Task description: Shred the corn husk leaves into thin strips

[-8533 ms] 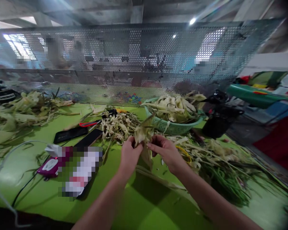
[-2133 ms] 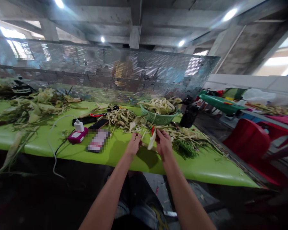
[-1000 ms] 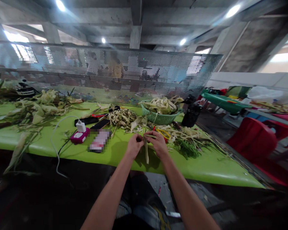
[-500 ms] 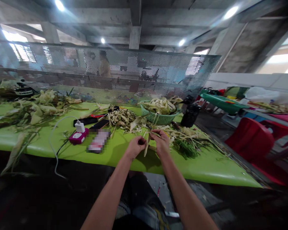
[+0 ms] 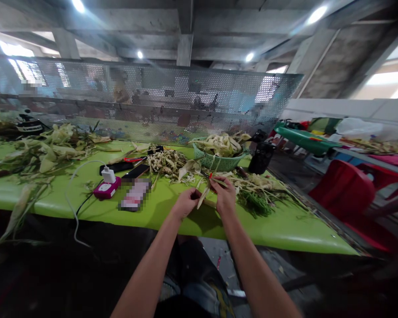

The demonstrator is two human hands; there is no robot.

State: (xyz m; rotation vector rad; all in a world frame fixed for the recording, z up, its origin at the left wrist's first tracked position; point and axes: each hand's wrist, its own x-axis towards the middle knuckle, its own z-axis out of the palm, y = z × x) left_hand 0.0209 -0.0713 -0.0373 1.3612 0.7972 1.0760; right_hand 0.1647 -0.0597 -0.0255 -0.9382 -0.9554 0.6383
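Observation:
My left hand (image 5: 185, 203) and my right hand (image 5: 224, 196) meet over the near edge of the green table (image 5: 285, 229). Both are closed on a thin pale strip of husk (image 5: 203, 196) that slants between them. A small red-tipped object (image 5: 211, 176) pokes up beside my right hand's fingers; I cannot tell what it is. Just beyond my hands lies a heap of pale shredded husks (image 5: 167, 162), and behind it a teal basket (image 5: 215, 162) piled with husk pieces.
A magenta charger with a white plug and cable (image 5: 106, 187) and dark phones (image 5: 119, 168) lie at left-centre. Leaf piles (image 5: 49, 148) cover the far left, green stalks (image 5: 257, 198) the right. A black jug (image 5: 261, 155), a perforated metal screen (image 5: 152, 101) and red chairs (image 5: 345, 190) stand around.
Since a second ago my hands have drawn slightly apart and the husk strip has gone from hanging downward to slanting between them. The view has shifted only slightly.

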